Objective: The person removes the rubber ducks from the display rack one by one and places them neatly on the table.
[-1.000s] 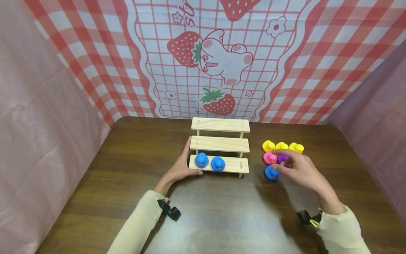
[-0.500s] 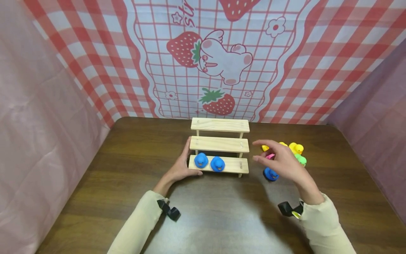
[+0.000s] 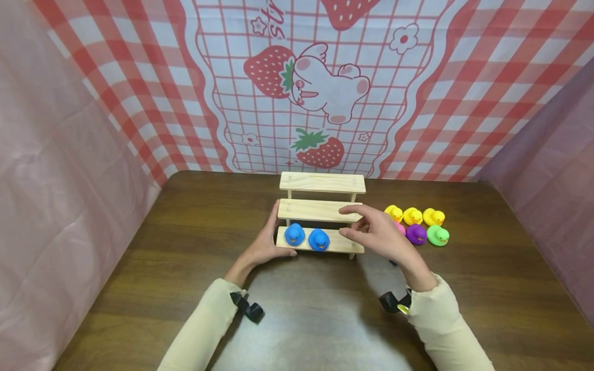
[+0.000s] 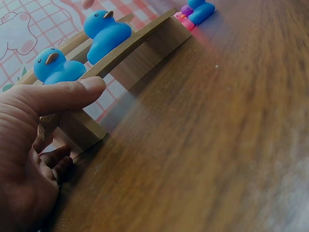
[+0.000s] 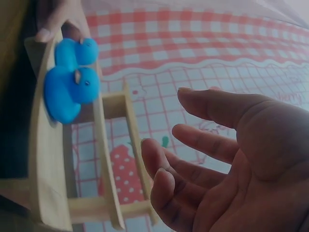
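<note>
A three-tier wooden rack point(image 3: 320, 210) stands at the table's middle. My left hand point(image 3: 264, 246) grips its left end, the thumb along the front of the lowest step, as the left wrist view shows. Two blue rubber ducks point(image 3: 294, 234) point(image 3: 318, 239) sit side by side on the left part of that step. Over the rack's right end hovers my right hand point(image 3: 378, 234), its fingers loosely bent and apart; the right wrist view shows nothing between them. A third blue duck point(image 4: 202, 11) is on the table to the right, mostly hidden by my right hand in the head view.
Right of the rack, three yellow ducks point(image 3: 413, 216) form a back row. In front of them are a purple duck point(image 3: 416, 234), a green duck point(image 3: 438, 235) and a partly covered pink duck point(image 3: 399, 228). A checked strawberry cloth point(image 3: 325, 103) hangs behind the table point(image 3: 297, 314).
My right hand has moved left from above the loose ducks to the rack's right end, carrying nothing. The left hand, rack and two ducks on it have kept their places.
</note>
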A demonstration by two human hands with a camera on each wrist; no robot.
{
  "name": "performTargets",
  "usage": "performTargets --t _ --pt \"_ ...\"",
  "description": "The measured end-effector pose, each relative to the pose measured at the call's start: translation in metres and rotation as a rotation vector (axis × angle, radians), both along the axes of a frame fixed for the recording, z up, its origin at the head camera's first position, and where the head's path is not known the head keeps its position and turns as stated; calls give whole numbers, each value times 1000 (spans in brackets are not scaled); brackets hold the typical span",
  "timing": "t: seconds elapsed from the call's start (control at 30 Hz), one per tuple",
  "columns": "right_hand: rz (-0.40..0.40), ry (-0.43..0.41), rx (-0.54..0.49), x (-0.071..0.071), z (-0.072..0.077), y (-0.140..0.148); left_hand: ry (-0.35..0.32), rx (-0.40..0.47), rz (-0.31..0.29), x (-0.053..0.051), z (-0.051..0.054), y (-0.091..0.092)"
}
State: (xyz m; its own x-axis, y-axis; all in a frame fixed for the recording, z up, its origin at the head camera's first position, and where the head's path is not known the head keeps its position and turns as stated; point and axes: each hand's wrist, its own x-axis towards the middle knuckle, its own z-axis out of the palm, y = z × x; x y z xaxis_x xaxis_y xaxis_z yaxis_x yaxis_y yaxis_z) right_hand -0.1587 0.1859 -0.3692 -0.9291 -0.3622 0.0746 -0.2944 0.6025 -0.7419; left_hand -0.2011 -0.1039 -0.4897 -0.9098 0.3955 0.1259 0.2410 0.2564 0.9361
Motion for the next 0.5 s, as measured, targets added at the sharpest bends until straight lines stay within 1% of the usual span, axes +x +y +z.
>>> performTargets --t 0.03,0.2,0.27,0.33,0.43,0.5 --pt "3 3 1 -1 -2 -2 -3 -1 -1 1 2 0" --pt "6 31 11 -3 -10 -11 -23 4 -18 11 23 1" --pt "9 32 6 -3 -13 -14 -23 9 -20 14 28 1" --pt "18 28 0 -4 -17 -16 -18 14 -20 15 30 1" --pt "44 32 -12 -4 -22 -20 -16 20 -21 14 29 1" --pt "62 40 -21 -4 -25 -22 -18 22 -19 10 23 1"
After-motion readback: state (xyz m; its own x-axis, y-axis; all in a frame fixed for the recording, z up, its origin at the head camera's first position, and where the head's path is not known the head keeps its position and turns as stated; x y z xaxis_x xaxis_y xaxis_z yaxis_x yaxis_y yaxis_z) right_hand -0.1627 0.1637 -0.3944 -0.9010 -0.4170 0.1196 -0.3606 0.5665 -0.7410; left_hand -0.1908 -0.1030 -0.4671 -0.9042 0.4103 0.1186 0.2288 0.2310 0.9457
